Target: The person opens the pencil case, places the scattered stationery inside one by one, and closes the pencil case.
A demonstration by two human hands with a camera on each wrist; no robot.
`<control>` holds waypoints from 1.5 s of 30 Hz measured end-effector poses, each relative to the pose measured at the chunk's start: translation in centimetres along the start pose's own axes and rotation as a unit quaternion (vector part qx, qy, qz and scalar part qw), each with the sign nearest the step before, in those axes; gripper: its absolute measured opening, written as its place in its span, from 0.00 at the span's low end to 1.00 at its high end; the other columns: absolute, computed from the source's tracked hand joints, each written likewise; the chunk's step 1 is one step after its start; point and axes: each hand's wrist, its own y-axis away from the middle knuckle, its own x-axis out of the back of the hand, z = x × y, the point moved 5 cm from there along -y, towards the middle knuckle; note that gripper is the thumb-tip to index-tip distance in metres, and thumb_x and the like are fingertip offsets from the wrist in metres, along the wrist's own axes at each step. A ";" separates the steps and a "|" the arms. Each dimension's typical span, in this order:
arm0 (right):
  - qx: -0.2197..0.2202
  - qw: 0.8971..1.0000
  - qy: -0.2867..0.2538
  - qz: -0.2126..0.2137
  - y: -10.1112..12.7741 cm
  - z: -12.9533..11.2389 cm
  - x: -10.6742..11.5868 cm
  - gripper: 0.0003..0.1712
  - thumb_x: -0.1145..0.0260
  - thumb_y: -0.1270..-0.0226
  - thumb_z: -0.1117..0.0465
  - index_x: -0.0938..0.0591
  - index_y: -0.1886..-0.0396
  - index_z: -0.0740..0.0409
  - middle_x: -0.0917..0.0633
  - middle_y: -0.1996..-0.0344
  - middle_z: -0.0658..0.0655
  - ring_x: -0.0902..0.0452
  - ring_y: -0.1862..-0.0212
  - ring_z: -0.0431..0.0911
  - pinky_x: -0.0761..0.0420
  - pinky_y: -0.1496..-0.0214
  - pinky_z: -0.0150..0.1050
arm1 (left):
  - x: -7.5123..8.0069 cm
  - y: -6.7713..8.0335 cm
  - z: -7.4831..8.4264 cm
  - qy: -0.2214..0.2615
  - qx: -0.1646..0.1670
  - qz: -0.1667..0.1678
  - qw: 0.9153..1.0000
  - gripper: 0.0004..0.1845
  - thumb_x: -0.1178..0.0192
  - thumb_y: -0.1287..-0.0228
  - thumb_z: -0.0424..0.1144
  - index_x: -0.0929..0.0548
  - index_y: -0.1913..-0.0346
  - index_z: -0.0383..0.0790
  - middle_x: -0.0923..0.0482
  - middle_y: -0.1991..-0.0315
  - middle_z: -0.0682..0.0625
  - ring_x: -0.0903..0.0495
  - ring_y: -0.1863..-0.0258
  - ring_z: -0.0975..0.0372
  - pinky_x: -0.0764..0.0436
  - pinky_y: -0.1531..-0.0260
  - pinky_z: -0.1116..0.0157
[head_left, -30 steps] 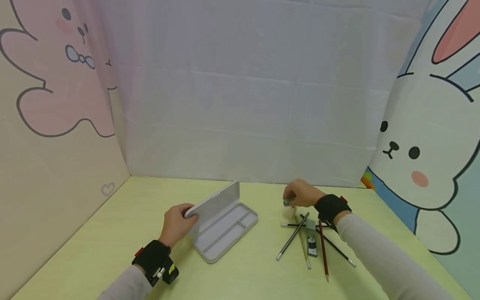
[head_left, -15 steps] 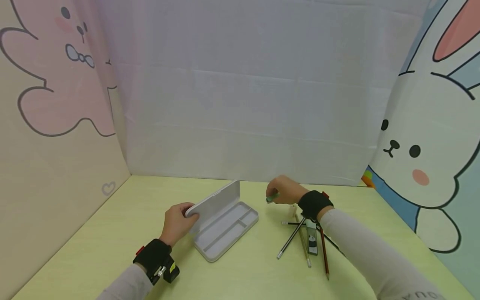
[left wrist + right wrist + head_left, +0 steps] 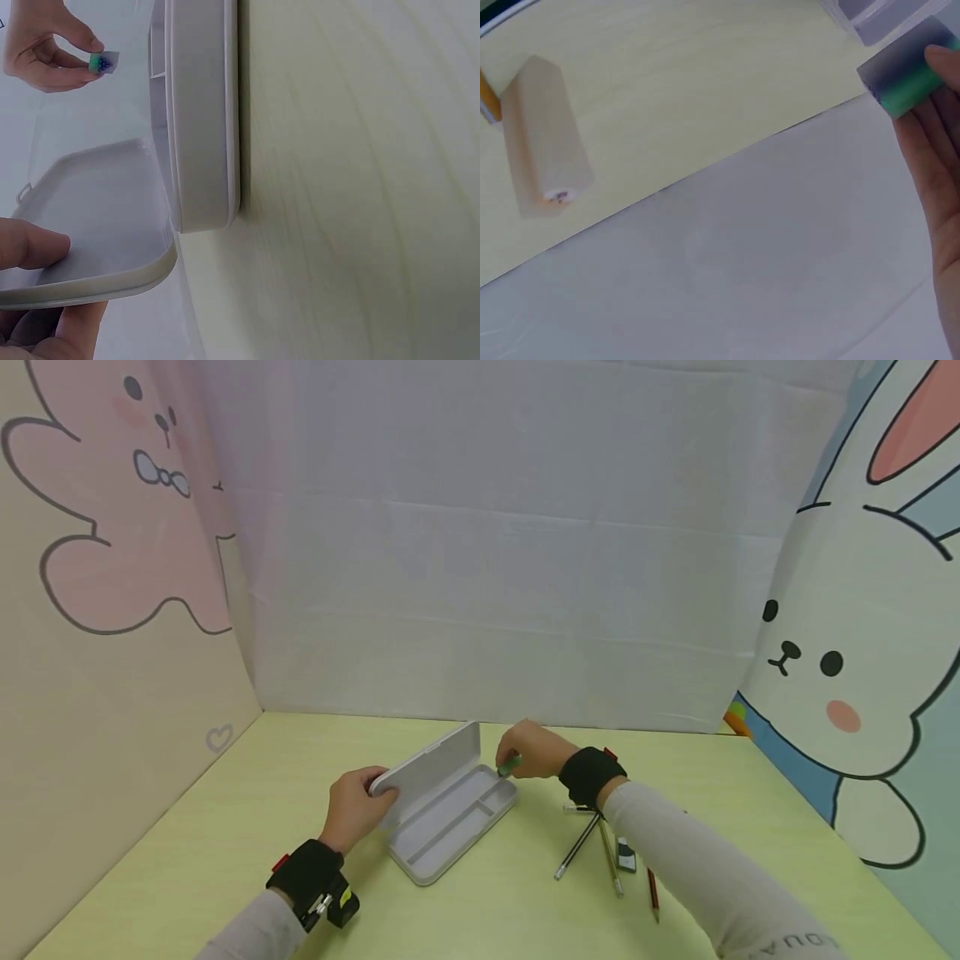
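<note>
Since the earlier frames my right hand (image 3: 528, 752) had travelled left from above the pile of pencils (image 3: 600, 852) to the far end of the pencil case (image 3: 450, 818), carrying the small eraser (image 3: 509, 765) with it, while my left hand (image 3: 352, 806) had stayed where it was on the lid (image 3: 427, 768).

The pencil case lay open on the yellow-green table (image 3: 225, 860), its lid tilted up on the near-left side. The tray was divided into long compartments and a shorter one at the far end; I could see nothing lying in any of them. The eraser was not in the tray yet: it hung just over the far end of the case, still in my fingers.

My left hand gripped the edge of the lid, the thumb (image 3: 34, 244) pressed on its inner face and the fingers curled behind it, holding the lid up. My right hand pinched the eraser between thumb and fingertips; the wrist view showed it as a green block with a greyish-purple end (image 3: 907, 71), touching my fingers (image 3: 937, 142).

To the right of the case the pencils lay crossed on the table, a second small eraser (image 3: 625, 853) among them, partly hidden by my sleeve (image 3: 675, 860). A pale wooden block (image 3: 544, 135) lay on the table, seen from my right wrist.
</note>
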 end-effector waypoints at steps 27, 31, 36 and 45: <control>0.004 0.999 -0.005 -0.045 -1.3 -1.6 -3.9 0.11 0.31 0.49 0.74 0.11 0.67 0.58 0.11 0.67 0.53 0.16 0.62 0.42 0.19 0.58 0.27 | 0.0 0.1 0.2 -0.002 -0.003 0.002 1.000 0.10 0.35 0.48 0.28 0.13 0.61 0.32 0.13 0.66 0.39 0.15 0.68 0.55 0.18 0.66 0.61; 0.004 0.999 -0.008 -0.046 -1.4 -1.7 -4.2 0.11 0.31 0.50 0.74 0.11 0.68 0.58 0.11 0.67 0.53 0.16 0.62 0.42 0.19 0.58 0.28 | 0.0 0.2 0.2 0.000 0.001 0.000 1.000 0.10 0.36 0.48 0.28 0.13 0.61 0.32 0.13 0.65 0.38 0.15 0.68 0.55 0.17 0.66 0.60; 0.010 0.999 -0.009 -0.042 -1.4 -1.6 -4.4 0.12 0.31 0.51 0.75 0.11 0.68 0.58 0.11 0.67 0.53 0.16 0.62 0.42 0.19 0.58 0.28 | 0.0 0.1 0.2 -0.003 0.003 0.003 1.000 0.10 0.36 0.49 0.29 0.13 0.61 0.32 0.13 0.66 0.39 0.15 0.68 0.57 0.18 0.67 0.64; 0.005 0.999 -0.011 -0.036 -1.3 -1.3 -4.9 0.13 0.32 0.51 0.75 0.11 0.66 0.58 0.11 0.66 0.53 0.16 0.60 0.43 0.19 0.57 0.30 | 0.1 0.2 0.5 0.001 0.001 0.002 1.000 0.10 0.36 0.48 0.28 0.13 0.61 0.32 0.13 0.65 0.38 0.15 0.67 0.54 0.17 0.65 0.59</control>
